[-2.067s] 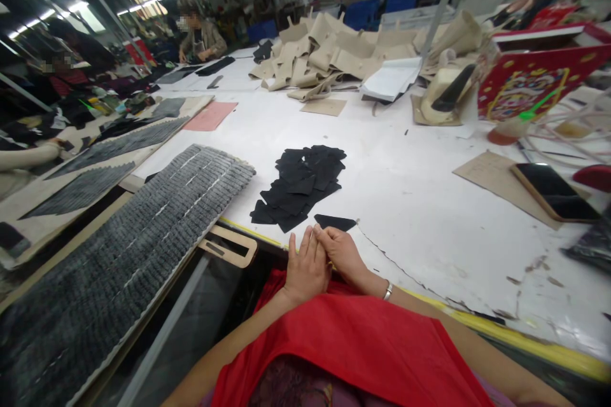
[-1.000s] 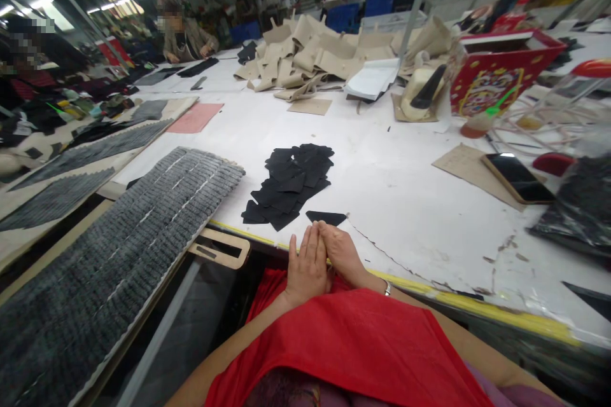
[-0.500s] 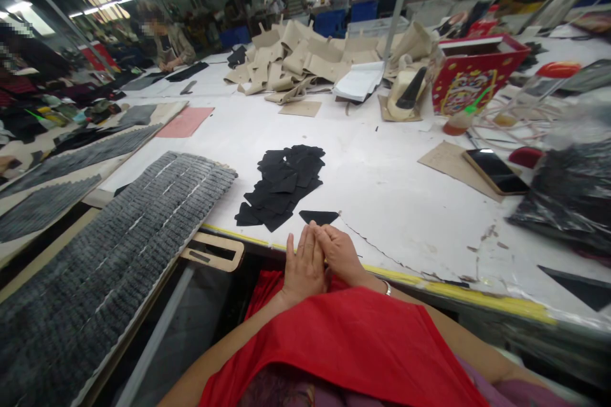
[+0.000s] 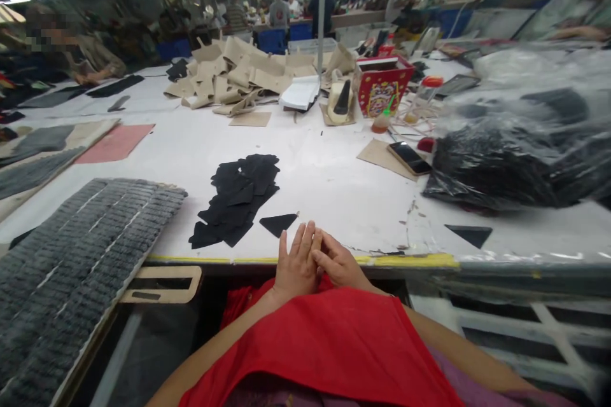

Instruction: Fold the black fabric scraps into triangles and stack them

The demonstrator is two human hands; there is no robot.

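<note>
Over the table's front edge, my left hand (image 4: 296, 267) points away from me with its fingers stretched out and nothing in it. My right hand (image 4: 341, 264) lies against its right side, thumb and fingers closed on the left hand's index-finger side. Just beyond the fingertips lies a single black triangular piece (image 4: 278, 224), which neither hand appears to touch. Left of that is a loose heap of similar black cut pieces (image 4: 233, 194). A red apron (image 4: 305, 343) covers my lap under the wrists.
A ribbed grey panel (image 4: 86, 267) juts past the table edge at left, beside a slotted wooden board (image 4: 167, 283). Beige pieces (image 4: 252, 70) are heaped at the back. To the right are a phone (image 4: 409, 158), a red box (image 4: 382, 86) and a plastic-wrapped black bundle (image 4: 506, 159).
My view has swung right, so the table's things sit further left. My hands stay together; the right thumb now rests lower along the left hand's index-finger side.
</note>
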